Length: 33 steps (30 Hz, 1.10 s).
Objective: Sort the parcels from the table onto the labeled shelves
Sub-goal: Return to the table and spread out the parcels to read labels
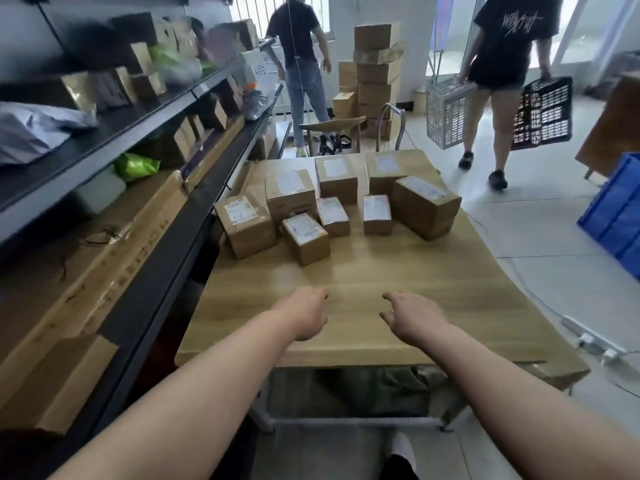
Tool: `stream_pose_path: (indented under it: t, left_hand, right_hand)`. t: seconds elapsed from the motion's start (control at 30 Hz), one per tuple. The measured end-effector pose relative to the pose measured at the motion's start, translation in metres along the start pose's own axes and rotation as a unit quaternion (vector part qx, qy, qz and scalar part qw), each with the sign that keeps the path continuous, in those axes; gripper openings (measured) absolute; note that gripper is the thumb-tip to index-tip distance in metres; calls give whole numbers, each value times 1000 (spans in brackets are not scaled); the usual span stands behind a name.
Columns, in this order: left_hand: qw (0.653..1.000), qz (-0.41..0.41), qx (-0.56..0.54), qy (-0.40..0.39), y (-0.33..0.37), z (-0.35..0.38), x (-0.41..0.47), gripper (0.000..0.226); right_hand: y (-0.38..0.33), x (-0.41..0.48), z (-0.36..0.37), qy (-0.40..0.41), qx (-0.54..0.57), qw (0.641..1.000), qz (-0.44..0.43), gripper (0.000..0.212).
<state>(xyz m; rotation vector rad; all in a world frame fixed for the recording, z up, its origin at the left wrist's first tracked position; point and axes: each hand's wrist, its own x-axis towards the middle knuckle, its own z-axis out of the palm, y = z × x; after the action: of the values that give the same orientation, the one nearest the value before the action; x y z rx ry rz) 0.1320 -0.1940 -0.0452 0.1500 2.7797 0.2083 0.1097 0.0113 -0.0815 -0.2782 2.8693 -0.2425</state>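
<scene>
— Shelves along the left, part filled with boxes and bags. Step in hand?
— Reaching for a pick, seemingly. Left hand low over the near table, fingers loosely curled, gripping nothing.
— Parcels?
— Clustered mid-table, far of both hands, untouched; nearest parcel ahead of the left hand. Right hand likewise bare, fingers spread, relaxed.
— Next?
— Likely reach farther, grip one box, read its label, turn left to the matching shelf.
— Room?
— Tiled floor; box stack far; two people, backs turned; blue crate at right.
</scene>
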Motion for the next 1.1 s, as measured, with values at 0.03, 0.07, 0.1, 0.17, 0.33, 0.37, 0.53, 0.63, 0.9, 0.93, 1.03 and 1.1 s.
stream_pose_path:
  t: [0.03, 0.07, 0.1, 0.17, 0.33, 0.37, 0.53, 0.63, 0.9, 0.93, 1.03, 1.1]
  left_hand:
    - [1000, -4, 6, 1, 0, -6, 19, 49]
    - [1000, -8, 11, 2, 0, -12, 38, 48]
    - [1000, -15, 14, 1, 1, -18, 57, 46]
    - [999, -32, 15, -3, 3, -30, 94, 45]
    - [996, -84, -20, 22, 6, -46, 172, 47]
    - [995, -95, -32, 29, 6, -46, 183, 47]
    - [991, -125, -40, 41, -4, -42, 218, 51]
    - [988, -137, -49, 54, -15, -45, 240, 50]
    - [986, -162, -28, 22, -37, -41, 283, 63]
    - [986, -167, -26, 10, -39, -39, 285, 66]
    - [983, -180, -2, -28, -45, -31, 291, 71]
    - [984, -171, 40, -36, -48, -29, 292, 71]
  right_hand:
    - [4, 20, -4, 2, 1, 1000, -4, 47]
    - [9, 40, -9, 3, 4, 1000, -7, 47]
    - [15, 61, -14, 3, 7, 1000, -10, 47]
    - [28, 99, -23, -6, 10, 1000, -15, 47]
    - [62, 190, -38, -25, -14, 999, -27, 46]
    - [67, 206, -41, -23, -19, 999, -31, 46]
    - [69, 268, -41, -45, -13, 998, -49, 53]
    - [66, 300, -42, -32, -22, 998, -59, 54]
    - [59, 374, -37, -81, -51, 994, -47, 65]
    - [58, 380, -35, -97, -48, 993, -42, 65]
    - [59, 392, -28, -127, -36, 991, -29, 66]
    - [59, 392, -24, -122, -27, 992, -36, 63]
